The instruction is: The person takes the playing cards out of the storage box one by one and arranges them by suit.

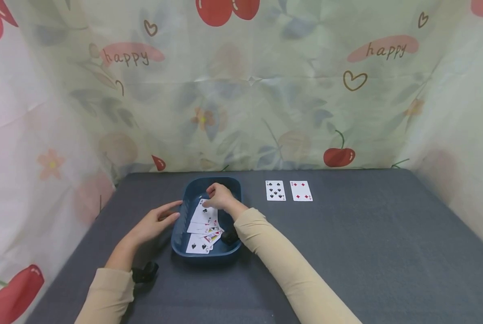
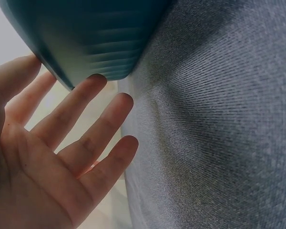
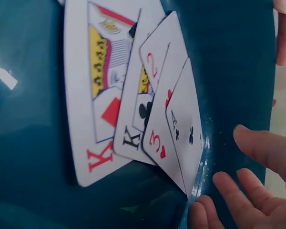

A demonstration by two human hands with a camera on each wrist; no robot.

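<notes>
A dark blue tray [image 1: 177, 236] holds several overlapping playing cards, face up. My right hand [image 1: 223, 198] is inside it, at the far end of the pile, over a clubs card [image 3: 187, 124]. In the right wrist view its thumb and fingers are spread apart beside the cards, with nothing between them. A three of hearts [image 3: 158, 145], a king of clubs [image 3: 128, 136] and a king of diamonds [image 3: 78, 119] lie under and beside that card. My left hand [image 1: 154, 225] has its fingertips at the tray's left rim, fingers extended, palm bare in the left wrist view.
Right of the tray, near the table's back edge, a spades card [image 1: 275, 191] and a diamonds card [image 1: 301, 191] lie face up side by side. Dark cloth covers the table [image 1: 346, 252]. A printed curtain [image 1: 249, 103] hangs behind and along both sides.
</notes>
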